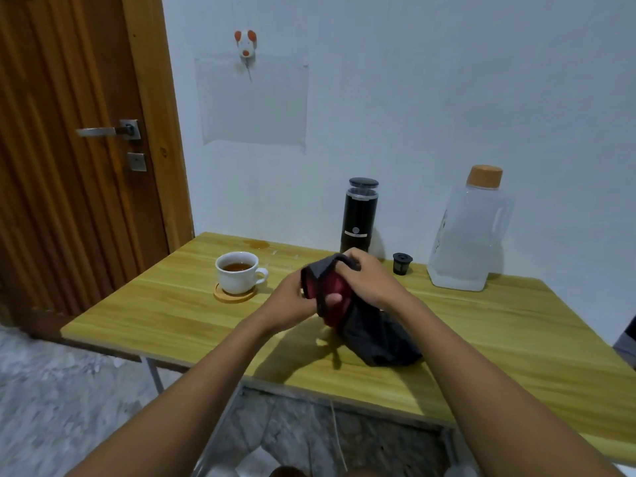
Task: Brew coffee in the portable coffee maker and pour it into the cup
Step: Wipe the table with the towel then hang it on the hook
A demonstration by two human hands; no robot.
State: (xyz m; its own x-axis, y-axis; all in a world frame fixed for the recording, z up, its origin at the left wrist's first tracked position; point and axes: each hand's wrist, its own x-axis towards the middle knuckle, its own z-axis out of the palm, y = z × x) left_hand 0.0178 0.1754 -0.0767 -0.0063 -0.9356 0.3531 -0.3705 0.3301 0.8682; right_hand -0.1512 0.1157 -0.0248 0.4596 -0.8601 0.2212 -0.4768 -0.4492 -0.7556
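A black portable coffee maker (359, 216) stands upright near the wall at the back of the wooden table (172, 311). A white cup (238, 272) holding brown coffee sits on a round wooden coaster (235, 295) to the left. A small black filter basket (402, 263) stands right of the coffee maker. My left hand (296, 299) and my right hand (370, 278) both grip a dark grey and red cloth (371, 332) above the table's middle; its lower end rests on the tabletop.
A clear plastic water jug (469, 232) with an orange cap stands at the back right. A small brown puddle (258, 244) lies near the table's far edge behind the cup. A wooden door (75, 139) is at the left.
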